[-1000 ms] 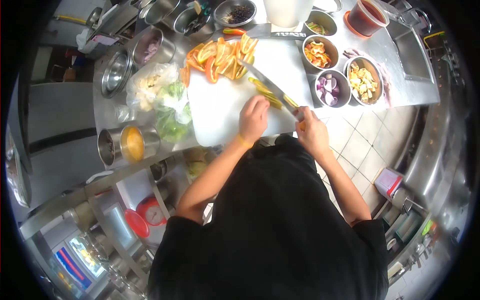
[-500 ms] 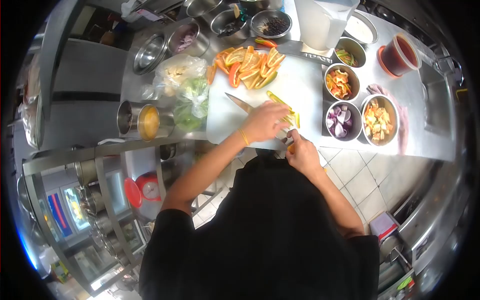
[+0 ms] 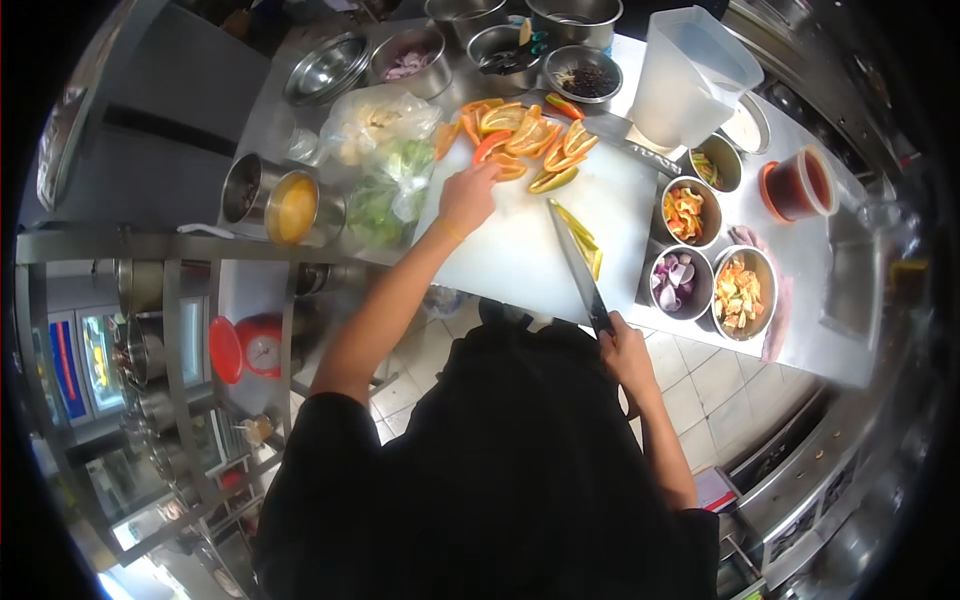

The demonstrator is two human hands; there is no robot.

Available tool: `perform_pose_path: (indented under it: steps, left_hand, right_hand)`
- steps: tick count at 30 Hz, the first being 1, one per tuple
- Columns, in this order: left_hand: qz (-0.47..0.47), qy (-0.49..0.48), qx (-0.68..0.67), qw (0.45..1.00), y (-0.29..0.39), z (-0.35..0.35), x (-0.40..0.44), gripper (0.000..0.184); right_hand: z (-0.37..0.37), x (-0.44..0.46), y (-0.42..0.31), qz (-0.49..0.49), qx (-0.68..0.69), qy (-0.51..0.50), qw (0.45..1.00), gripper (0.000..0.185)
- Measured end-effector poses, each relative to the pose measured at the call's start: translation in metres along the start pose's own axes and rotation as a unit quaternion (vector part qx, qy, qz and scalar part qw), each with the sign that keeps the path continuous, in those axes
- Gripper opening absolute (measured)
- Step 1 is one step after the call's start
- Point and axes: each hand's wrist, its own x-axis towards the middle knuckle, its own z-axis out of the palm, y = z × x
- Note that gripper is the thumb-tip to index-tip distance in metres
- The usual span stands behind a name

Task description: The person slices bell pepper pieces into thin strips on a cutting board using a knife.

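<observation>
My right hand [image 3: 627, 357] is closed round the handle of a kitchen knife [image 3: 578, 262], at the near edge of a white cutting board [image 3: 500, 245]. The blade points away from me, alongside cut yellow-green pepper strips [image 3: 584, 243]. My left hand [image 3: 468, 203] is at the left of the board, its fingertips closed on an orange pepper piece [image 3: 509, 168] at the front of a pile. The fingertips are partly blurred. More orange and yellow pepper pieces [image 3: 535, 135] lie along the board's far edge, skin down or on their sides.
Right of the board stand metal containers of cut peppers [image 3: 684, 212], purple onion [image 3: 676, 282] and orange pieces [image 3: 743, 295]. A plastic pitcher [image 3: 690, 85] is behind. Bagged green vegetables [image 3: 390, 185] lie left, near a container of yellow liquid [image 3: 293, 208]. A red tub [image 3: 800, 187] stands far right.
My left hand has left the strips and moved forward and left to the pepper pile. The knife has swung from lying slantwise leftward to pointing more away, clear of the left hand.
</observation>
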Motion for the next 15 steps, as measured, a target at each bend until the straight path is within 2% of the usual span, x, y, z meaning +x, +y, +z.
perform_pose_path:
  steps: [2,3,4,5,6,7,11,15]
  left_hand:
    - [0.011,0.018,-0.087,0.996,-0.005,-0.02,-0.033,0.023]
    - [0.002,-0.031,-0.083,0.996,0.001,-0.034,-0.049,0.029]
    - [-0.011,-0.033,-0.087,0.996,-0.001,-0.036,-0.062,0.029]
    - [0.028,-0.068,-0.094,0.993,-0.003,-0.036,-0.075,0.03]
    - [0.069,-0.101,-0.102,0.987,-0.005,-0.035,-0.087,0.032]
    - [0.11,-0.093,-0.095,0.985,-0.006,-0.034,-0.095,0.031]
    - [0.13,-0.125,-0.101,0.978,0.002,-0.032,-0.106,0.024]
    - [0.136,-0.122,-0.159,0.97,0.003,-0.019,-0.109,0.022]
  right_hand:
    - [0.0,-0.005,-0.012,0.024,-0.009,0.005,1.0,0.019]
    - [0.004,-0.006,-0.017,0.027,-0.014,-0.006,1.0,0.019]
    - [0.009,-0.002,-0.022,-0.015,-0.036,0.02,0.999,0.019]
    - [0.015,0.003,-0.029,-0.059,-0.057,0.045,0.996,0.019]
    - [0.019,0.009,-0.035,-0.057,-0.065,0.033,0.996,0.019]
    - [0.024,0.018,-0.042,-0.083,-0.112,0.025,0.99,0.02]
    - [0.044,0.054,-0.085,-0.118,-0.272,-0.022,0.955,0.019]
    - [0.054,0.073,-0.12,-0.082,-0.345,-0.089,0.931,0.02]
